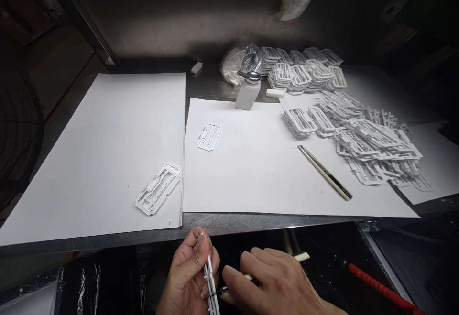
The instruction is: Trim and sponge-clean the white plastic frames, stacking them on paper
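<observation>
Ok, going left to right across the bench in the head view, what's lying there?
Large white paper sheet → white plastic frame near that sheet's right edge → smaller flat frame → white pump dispenser bottle → heap of white plastic frames.

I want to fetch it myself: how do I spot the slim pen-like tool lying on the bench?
Find the middle sheet of white paper on the steel bench. Toward its right side, just left of the big heap of white plastic frames, lies the slim tool, slanted. It is the only long, thin stick there; its neighbours are flat white lattices.
</observation>
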`<state>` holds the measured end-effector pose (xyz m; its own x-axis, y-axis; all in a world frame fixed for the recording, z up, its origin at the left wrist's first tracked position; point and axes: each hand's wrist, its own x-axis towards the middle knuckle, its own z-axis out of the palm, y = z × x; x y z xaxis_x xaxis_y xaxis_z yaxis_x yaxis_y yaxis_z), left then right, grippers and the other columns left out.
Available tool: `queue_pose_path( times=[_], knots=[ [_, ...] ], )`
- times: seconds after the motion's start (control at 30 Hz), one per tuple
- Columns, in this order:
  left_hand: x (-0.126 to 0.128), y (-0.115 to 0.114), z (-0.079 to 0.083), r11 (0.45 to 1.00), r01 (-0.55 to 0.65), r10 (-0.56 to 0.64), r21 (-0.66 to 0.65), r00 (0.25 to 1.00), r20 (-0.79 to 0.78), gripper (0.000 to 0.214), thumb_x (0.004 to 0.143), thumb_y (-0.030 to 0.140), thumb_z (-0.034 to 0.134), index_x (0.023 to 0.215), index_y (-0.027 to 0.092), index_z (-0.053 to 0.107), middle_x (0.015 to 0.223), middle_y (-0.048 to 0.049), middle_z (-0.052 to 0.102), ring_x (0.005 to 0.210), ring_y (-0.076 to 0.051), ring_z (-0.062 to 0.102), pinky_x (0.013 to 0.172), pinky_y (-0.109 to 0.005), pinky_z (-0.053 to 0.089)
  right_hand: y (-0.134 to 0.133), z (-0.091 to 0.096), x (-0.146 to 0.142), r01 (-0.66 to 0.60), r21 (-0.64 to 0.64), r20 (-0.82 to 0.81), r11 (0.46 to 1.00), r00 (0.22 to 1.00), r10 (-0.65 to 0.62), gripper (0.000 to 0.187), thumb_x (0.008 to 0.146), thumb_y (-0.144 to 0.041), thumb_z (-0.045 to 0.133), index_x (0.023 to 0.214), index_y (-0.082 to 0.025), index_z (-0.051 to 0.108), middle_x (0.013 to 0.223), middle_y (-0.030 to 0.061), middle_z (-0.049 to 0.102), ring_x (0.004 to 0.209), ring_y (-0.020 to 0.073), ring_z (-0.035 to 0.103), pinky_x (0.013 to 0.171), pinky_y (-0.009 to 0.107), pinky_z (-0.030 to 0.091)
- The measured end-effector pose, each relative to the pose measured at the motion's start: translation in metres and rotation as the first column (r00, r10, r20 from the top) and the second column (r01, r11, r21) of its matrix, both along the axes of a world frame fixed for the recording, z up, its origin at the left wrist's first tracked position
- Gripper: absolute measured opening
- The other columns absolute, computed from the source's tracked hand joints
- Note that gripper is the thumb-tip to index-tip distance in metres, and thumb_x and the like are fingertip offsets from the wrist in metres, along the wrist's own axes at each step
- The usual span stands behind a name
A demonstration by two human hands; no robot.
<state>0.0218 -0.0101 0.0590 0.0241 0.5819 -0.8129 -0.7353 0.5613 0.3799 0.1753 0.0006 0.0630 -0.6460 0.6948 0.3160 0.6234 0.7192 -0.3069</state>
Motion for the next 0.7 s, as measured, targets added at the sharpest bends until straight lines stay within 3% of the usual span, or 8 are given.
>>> queue_pose_path(
  times=[0.13,0.27,0.53,0.7],
  knots=[
    [-0.0019,-0.0015,-0.0028,1.000,0.004,-0.004,-0.006,0.999,0.036,0.029,0.062,0.026,0.083,0.073,0.016,0.059,0.066,0.0044,0.053,0.046,-0.002,0.037,0.041,-0.015,0.032,-0.0005,0.0032,0.0013,-0.006,-0.022,0.008,1.000,1.000,0.006,0.029,0.101,-0.030,0.037,0.079,-0.021,0.055,0.053,-0.0050,0.048,0.042,0.0117,0.038,0.042,0.028,0.021],
    [-0.0039,-0.0014,-0.0050,0.999,0.036,-0.039,0.026,0.988,0.148,0.029,0.063,0.027,0.082,0.069,0.016,0.056,0.058,0.0071,0.042,0.045,-0.004,0.033,0.041,-0.017,0.030,0.0013,0.0073,0.0061,-0.054,-0.082,0.037,0.995,0.998,0.057,0.031,0.101,-0.031,0.036,0.077,-0.021,0.053,0.054,-0.0049,0.048,0.042,0.0118,0.038,0.042,0.028,0.022],
    [0.0010,-0.0013,0.0001,0.996,0.048,-0.049,0.079,0.999,0.016,0.024,0.071,0.029,0.076,0.075,0.019,0.055,0.056,0.0077,0.044,0.042,-0.003,0.028,0.038,-0.016,0.023,0.0026,0.0087,-0.0004,-0.042,-0.059,0.048,0.997,0.998,0.045,0.033,0.102,-0.029,0.032,0.078,-0.022,0.053,0.053,-0.0053,0.048,0.040,0.0117,0.041,0.041,0.029,0.021],
    [0.0002,0.0004,-0.0007,0.999,0.025,-0.026,0.033,0.999,0.020,0.029,0.064,0.025,0.081,0.076,0.018,0.056,0.063,0.0059,0.050,0.047,-0.004,0.040,0.043,-0.015,0.034,0.0020,0.0076,0.0023,-0.072,-0.134,0.083,0.988,0.993,0.083,0.029,0.102,-0.032,0.033,0.080,-0.023,0.050,0.055,-0.0059,0.048,0.040,0.0122,0.040,0.041,0.028,0.021]
  ],
)
